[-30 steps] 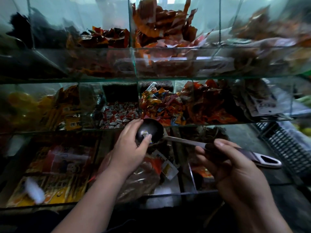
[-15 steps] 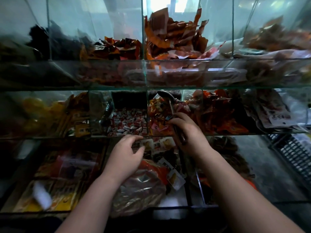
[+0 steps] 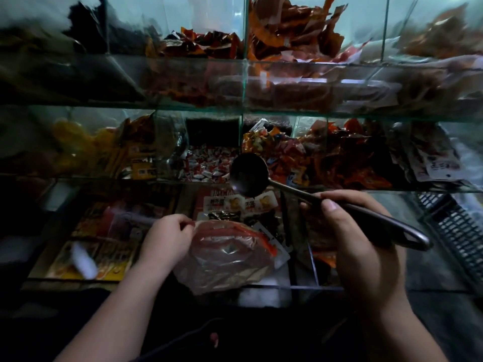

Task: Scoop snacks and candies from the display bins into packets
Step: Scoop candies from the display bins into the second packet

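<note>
My right hand (image 3: pixel 363 244) grips the dark handle of a metal scoop (image 3: pixel 249 176). Its round bowl hangs in front of the middle shelf, above the packet, and looks empty. My left hand (image 3: pixel 167 240) pinches the left edge of a clear plastic packet (image 3: pixel 227 254) that holds some reddish snacks and lies over the lower bins. Behind the scoop are a bin of small red-and-white wrapped candies (image 3: pixel 206 165) and a bin of orange and yellow wrapped snacks (image 3: pixel 277 150).
Glass shelves (image 3: pixel 243 84) in three tiers hold bins of red, orange and yellow snack packs. Lower bins hold flat printed packs (image 3: pixel 104 246). A dark plastic crate (image 3: pixel 457 231) stands at the right. Glass dividers separate the bins.
My right hand pulled the scoop back out of the orange snack bin and down to the right. My left hand moved down and took hold of the packet's edge.
</note>
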`<state>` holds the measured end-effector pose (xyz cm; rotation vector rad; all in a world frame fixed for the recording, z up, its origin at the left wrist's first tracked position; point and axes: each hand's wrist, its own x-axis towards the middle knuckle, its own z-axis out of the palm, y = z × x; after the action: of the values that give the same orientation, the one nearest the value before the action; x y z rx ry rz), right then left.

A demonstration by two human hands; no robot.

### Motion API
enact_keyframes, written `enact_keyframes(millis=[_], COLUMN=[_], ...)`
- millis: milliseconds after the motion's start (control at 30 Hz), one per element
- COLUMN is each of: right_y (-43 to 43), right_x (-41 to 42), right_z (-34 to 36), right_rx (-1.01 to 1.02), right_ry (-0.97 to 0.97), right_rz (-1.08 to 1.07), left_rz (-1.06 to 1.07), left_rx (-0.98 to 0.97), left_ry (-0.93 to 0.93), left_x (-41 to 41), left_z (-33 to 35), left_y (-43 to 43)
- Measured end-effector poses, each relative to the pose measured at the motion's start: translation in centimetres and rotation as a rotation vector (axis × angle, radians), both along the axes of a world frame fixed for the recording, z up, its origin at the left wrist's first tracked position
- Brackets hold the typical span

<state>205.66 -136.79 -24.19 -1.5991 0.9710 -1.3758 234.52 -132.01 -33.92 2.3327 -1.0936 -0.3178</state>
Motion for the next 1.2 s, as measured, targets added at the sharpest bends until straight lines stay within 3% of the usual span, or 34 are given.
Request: enact_keyframes(millis=[100, 400, 600, 667, 733, 833, 933, 1000, 1033, 1100, 1200], right_y=[1.5, 2.9, -0.3, -1.4, -2.2, -2.7, -2.8, -3.2, -3.6, -4.6, -6.7], right_x=[-0.8, 1.0, 8.8, 9.8, 9.9, 8.3, 5.7, 4.3, 3.8, 3.1, 2.7], right_z=[0.5, -3.0, -9.3, -10.3, -11.0, -10.4, -8.7, -7.0, -5.8, -2.9, 2.1], right_rx=[0.039, 0.315, 0.989, 1.109, 1.04, 0.757, 0.49, 0.373, 0.332, 0.243, 0.18], right_ry=[-0.07, 0.125, -0.165, -0.139, 0.048, 0.406, 0.839, 1.03, 1.037, 0.862, 0.383], right_rz=[0.08, 0.205, 0.228, 0.329, 0.349, 0.293, 0.284, 0.233, 0.189, 0.087, 0.047], left_rz=[0.031, 0.062, 0.051, 0.042, 0.012, -0.021, -0.076, -0.128, -0.161, -0.226, -0.22], left_rx=[-0.036, -0.055, -0.04, -0.05, -0.055, -0.024, 0.114, 0.232, 0.279, 0.288, -0.017], left_ry=[-0.025, 0.068, 0.021, -0.001, -0.013, -0.026, -0.076, -0.092, -0.085, -0.036, 0.143], left_x=[-0.4, -1.9, -2.2, -2.4, -2.5, -2.5, -2.7, -2.9, -3.0, -3.4, -4.4], left_z=[0.3, 0.2, -0.6, -0.6, -0.5, -0.3, -0.1, 0.6, 1.1, 2.6, 5.7], left_y=[-0.6, -1.4, -1.2, -1.2, -1.0, -0.5, -0.1, 0.2, 0.2, -0.4, -2.1])
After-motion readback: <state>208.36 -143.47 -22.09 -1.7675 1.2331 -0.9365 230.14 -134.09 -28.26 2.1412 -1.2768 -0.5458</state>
